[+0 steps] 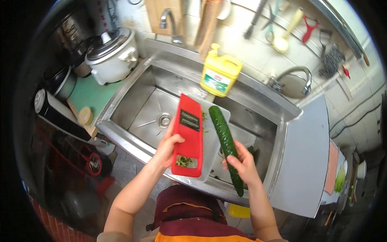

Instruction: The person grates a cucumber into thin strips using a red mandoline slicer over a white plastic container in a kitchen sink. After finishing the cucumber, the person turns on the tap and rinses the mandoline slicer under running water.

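Observation:
My left hand (168, 148) grips a red plastic grater (189, 143) by its long edge, thumb across its face. A dark toothed blade plate (190, 120) sits in its upper half, and green shreds show through the slot at its lower end. In my right hand (242, 161) is a whole cucumber (223, 133) with dark green skin, held below its middle. The cucumber is tilted and apart from the grater. Beneath both lies a pale translucent board or tray (211, 145) bridging the divider of the steel double sink (142, 112); some green shreds rest on it.
A yellow detergent jug (222, 74) stands at the sink's back. Taps (170, 27) rise behind, left and right (293, 78). On the left, a rice cooker (113, 57) sits on a green counter (84, 93). A grey panel (302, 157) borders the right side. Utensils hang on the tiled wall.

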Motion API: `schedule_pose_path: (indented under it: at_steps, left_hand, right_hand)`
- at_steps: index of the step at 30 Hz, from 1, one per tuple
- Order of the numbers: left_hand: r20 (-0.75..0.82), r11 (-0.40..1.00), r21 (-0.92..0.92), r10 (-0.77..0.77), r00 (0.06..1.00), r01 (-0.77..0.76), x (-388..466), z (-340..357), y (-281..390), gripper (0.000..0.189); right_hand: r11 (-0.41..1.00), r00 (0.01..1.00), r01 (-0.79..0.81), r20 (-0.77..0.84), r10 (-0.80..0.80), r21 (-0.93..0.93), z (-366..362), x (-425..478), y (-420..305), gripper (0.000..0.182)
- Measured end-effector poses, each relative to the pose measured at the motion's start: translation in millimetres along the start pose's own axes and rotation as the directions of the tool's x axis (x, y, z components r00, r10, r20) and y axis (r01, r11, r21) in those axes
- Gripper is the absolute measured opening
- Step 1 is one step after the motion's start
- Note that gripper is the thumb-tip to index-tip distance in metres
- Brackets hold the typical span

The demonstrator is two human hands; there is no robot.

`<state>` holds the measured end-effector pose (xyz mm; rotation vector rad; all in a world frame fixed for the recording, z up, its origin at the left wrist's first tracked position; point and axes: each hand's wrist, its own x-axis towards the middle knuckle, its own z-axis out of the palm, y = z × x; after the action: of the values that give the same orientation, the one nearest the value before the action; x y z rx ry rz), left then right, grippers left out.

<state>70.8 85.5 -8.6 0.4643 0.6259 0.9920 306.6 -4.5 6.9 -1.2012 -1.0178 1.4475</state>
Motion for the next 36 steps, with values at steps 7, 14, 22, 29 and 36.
schedule_pose_path:
  at_steps: [7, 14, 22, 29, 36]
  left_hand:
    - [-0.02, 0.998, -0.057, 0.037, 0.999, -0.038, 5.0, 1.2, 0.3, 0.086]
    - [0.012, 0.997, 0.011, -0.076, 0.997, 0.076, 1.2, 18.2, -16.0, 0.09]
    - [-0.006, 0.998, -0.012, -0.069, 0.998, 0.069, -0.1, 13.2, -20.7, 0.089]
    - [-0.028, 0.997, -0.073, 0.017, 0.999, -0.019, 8.5, 0.5, -8.9, 0.086]
    - [-0.018, 0.995, -0.095, 0.002, 1.0, -0.003, 9.9, 4.6, -4.2, 0.087]
  right_hand:
    - [0.596, 0.946, 0.299, 0.15, -0.288, -0.745, 55.4, -26.2, 2.2, 0.063]
    - [0.625, 0.954, 0.122, -0.082, -0.287, -0.771, 59.3, 67.0, 3.9, 0.059]
    - [0.658, 0.988, 0.064, -0.045, -0.147, -0.751, 75.3, 61.2, -26.3, 0.056]
    - [0.555, 0.969, 0.247, 0.187, -0.163, -0.794, 72.7, 5.7, -25.1, 0.057]
    - [0.644, 0.994, 0.099, 0.106, -0.028, -0.759, 75.8, 18.5, -35.9, 0.059]
